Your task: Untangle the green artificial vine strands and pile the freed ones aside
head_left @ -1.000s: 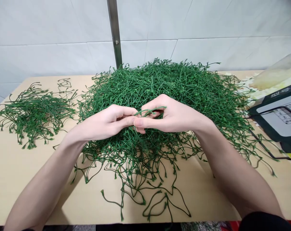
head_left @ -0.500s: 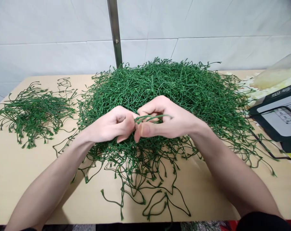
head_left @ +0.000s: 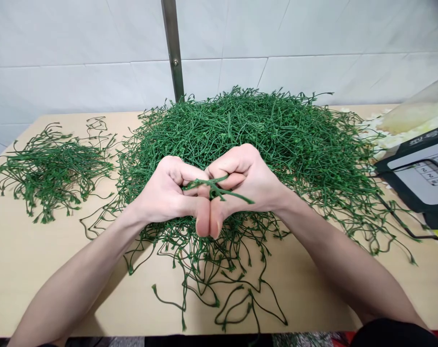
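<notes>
My left hand [head_left: 175, 190] and my right hand [head_left: 242, 180] meet at the middle of the view, fingers curled and thumb tips side by side. Between them is a green plastic stem [head_left: 215, 185] with short branches, pinched from both sides. One branch end sticks out over my right palm. Right behind and below my hands lies a large tangled heap of the same green stems [head_left: 248, 120]. Several loose stems [head_left: 237, 308] are strewn on the table in front of it.
A smaller pile of green stems [head_left: 56, 164] lies on the left of the wooden table [head_left: 31, 270]. On the right stands a black-and-white printed package [head_left: 421, 168] beside white petals [head_left: 371, 132]. Behind rise a metal post [head_left: 173, 53] and a tiled wall [head_left: 77, 33].
My thumbs have come together and now point down side by side. The green stem between my hands has turned, and its branches show more openly.
</notes>
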`<state>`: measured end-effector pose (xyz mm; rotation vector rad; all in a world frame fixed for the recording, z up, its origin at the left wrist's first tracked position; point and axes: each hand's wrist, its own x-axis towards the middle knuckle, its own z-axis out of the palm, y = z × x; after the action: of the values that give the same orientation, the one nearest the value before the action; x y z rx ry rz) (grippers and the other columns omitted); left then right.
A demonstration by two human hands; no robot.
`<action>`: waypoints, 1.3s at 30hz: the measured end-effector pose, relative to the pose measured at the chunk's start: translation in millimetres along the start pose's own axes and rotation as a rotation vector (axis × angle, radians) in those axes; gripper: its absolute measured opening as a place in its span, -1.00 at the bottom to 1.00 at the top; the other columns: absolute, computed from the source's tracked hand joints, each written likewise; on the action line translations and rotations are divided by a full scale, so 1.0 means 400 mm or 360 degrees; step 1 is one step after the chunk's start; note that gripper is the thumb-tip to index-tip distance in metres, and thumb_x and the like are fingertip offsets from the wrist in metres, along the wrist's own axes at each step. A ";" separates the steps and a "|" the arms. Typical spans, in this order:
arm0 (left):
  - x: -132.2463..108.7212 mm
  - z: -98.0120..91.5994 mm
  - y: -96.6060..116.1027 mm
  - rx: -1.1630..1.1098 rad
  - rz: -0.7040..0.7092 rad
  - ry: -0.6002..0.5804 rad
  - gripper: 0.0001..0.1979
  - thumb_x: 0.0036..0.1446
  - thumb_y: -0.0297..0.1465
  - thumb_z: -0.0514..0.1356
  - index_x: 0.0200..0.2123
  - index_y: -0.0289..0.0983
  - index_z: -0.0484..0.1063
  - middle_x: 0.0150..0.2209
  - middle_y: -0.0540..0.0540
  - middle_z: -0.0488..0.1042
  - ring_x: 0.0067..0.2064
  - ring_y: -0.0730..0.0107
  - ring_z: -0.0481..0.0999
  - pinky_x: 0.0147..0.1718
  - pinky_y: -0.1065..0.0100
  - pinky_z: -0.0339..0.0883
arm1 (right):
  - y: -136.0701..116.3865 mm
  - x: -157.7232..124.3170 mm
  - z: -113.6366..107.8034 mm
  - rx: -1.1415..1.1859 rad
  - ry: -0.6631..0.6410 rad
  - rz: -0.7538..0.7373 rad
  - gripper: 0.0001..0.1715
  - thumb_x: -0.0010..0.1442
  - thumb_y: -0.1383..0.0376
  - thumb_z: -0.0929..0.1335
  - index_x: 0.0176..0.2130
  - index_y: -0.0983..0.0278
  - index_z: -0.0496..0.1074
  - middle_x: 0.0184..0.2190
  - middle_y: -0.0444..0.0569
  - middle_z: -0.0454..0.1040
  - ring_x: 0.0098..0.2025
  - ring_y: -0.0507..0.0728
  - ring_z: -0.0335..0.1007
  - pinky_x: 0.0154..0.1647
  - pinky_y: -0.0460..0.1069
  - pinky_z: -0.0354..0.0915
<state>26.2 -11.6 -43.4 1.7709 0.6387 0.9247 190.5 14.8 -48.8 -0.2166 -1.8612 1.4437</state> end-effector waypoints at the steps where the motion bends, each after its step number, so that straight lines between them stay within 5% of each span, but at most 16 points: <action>1: -0.002 -0.006 0.005 0.0015 -0.0017 -0.0064 -0.41 -0.03 -0.39 0.39 -0.74 -0.31 -0.02 -0.66 0.14 -0.13 -0.58 0.66 -0.19 -0.64 0.43 -0.27 | 0.001 -0.001 -0.002 -0.0036 -0.0019 -0.0034 -0.17 -0.08 0.19 0.57 -0.65 0.25 -0.16 -0.64 -0.29 -0.20 -0.56 -0.12 -0.35 -0.63 -0.11 -0.29; 6: -0.012 -0.042 0.028 0.0273 -0.0275 -0.0376 -0.42 -0.07 -0.38 0.41 -0.74 -0.28 0.00 -0.65 0.14 -0.13 -0.59 0.61 -0.20 -0.67 0.39 -0.27 | 0.000 -0.006 -0.005 -0.0251 -0.0172 -0.0118 -0.18 -0.03 0.20 0.55 -0.63 0.25 -0.17 -0.63 -0.29 -0.20 -0.55 -0.10 -0.37 -0.63 -0.11 -0.30; 10: -0.009 -0.049 0.028 0.0367 -0.0353 -0.0495 -0.63 -0.11 -0.34 0.40 -0.71 -0.28 0.27 -0.68 0.16 -0.11 -0.62 0.60 -0.15 -0.68 0.38 -0.25 | 0.000 -0.009 -0.009 -0.0354 -0.0160 0.0048 -0.11 -0.16 0.02 0.58 -0.64 0.26 -0.16 -0.62 -0.28 -0.22 -0.55 -0.11 -0.37 -0.62 -0.10 -0.32; 16: 0.004 -0.028 0.017 0.0443 -0.0325 -0.0211 -0.52 -0.12 -0.30 0.38 -0.74 -0.27 0.12 -0.70 0.17 -0.11 -0.62 0.64 -0.16 -0.68 0.39 -0.28 | 0.025 0.001 -0.031 -0.0290 -0.0137 0.0138 -0.11 -0.16 -0.16 0.52 -0.65 0.25 -0.15 -0.64 -0.29 -0.21 -0.56 -0.11 -0.34 -0.61 -0.10 -0.31; 23: -0.006 -0.021 0.030 0.0494 -0.0169 -0.0015 -0.46 -0.04 -0.34 0.35 -0.74 -0.26 0.01 -0.67 0.14 -0.14 -0.60 0.63 -0.18 -0.66 0.37 -0.31 | 0.043 0.008 -0.022 -0.0207 0.0019 -0.0094 -0.09 -0.16 -0.15 0.53 -0.67 0.23 -0.18 -0.66 -0.30 -0.22 -0.58 -0.12 -0.33 -0.63 -0.08 -0.33; 29: -0.009 -0.064 0.035 0.0724 -0.0029 0.0443 -0.42 -0.09 -0.28 0.41 -0.80 -0.26 0.05 -0.74 0.15 -0.10 -0.65 0.65 -0.14 -0.68 0.37 -0.30 | -0.016 -0.009 -0.069 -0.0644 0.0608 -0.0228 -0.08 -0.14 0.12 0.60 -0.65 0.23 -0.21 -0.65 -0.29 -0.22 -0.55 -0.07 -0.32 -0.56 -0.01 -0.27; 33: 0.011 -0.062 0.027 0.0748 -0.0257 0.0292 -0.59 0.05 -0.10 0.29 -0.61 -0.25 0.31 -0.72 0.13 0.08 -0.65 0.60 0.01 -0.68 0.41 -0.16 | -0.061 0.005 -0.095 -0.1083 0.0263 0.0147 -0.40 -0.03 0.06 0.55 -0.66 0.27 0.18 -0.66 -0.26 -0.04 -0.58 -0.08 -0.23 -0.57 -0.01 -0.22; 35: 0.017 -0.059 0.019 0.0682 -0.0312 0.0249 -0.65 0.20 -0.08 0.15 -0.42 -0.25 0.35 -0.67 0.09 0.25 -0.62 0.54 0.17 -0.65 0.42 -0.01 | -0.071 0.008 -0.107 -0.1253 0.0228 0.0320 -0.58 0.06 0.02 0.50 -0.44 0.35 0.49 -0.69 -0.27 0.07 -0.63 -0.10 -0.20 -0.59 -0.03 -0.18; 37: 0.018 -0.059 0.010 0.0639 -0.0369 0.0220 -0.69 0.28 -0.11 0.07 -0.32 -0.24 0.32 -0.57 0.04 0.39 -0.52 0.48 0.32 -0.56 0.42 0.14 | -0.077 0.004 -0.121 -0.1408 0.0184 0.0490 -0.45 0.07 0.00 0.48 -0.14 0.39 0.57 -0.72 -0.30 0.08 -0.67 -0.11 -0.20 -0.60 -0.05 -0.15; 39: 0.016 -0.063 0.001 0.0639 -0.0384 0.0229 -0.72 0.32 -0.17 0.05 -0.32 -0.25 0.32 -0.46 0.00 0.44 -0.41 0.46 0.39 -0.46 0.42 0.23 | -0.082 -0.003 -0.132 -0.1494 0.0178 0.0532 -0.35 0.03 -0.01 0.49 -0.04 0.39 0.56 -0.73 -0.30 0.11 -0.67 -0.11 -0.17 -0.59 -0.07 -0.11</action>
<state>9.0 6.6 -35.7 1.9298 1.1698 0.7994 235.5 43.0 -16.3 -1.0706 -2.3483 0.6119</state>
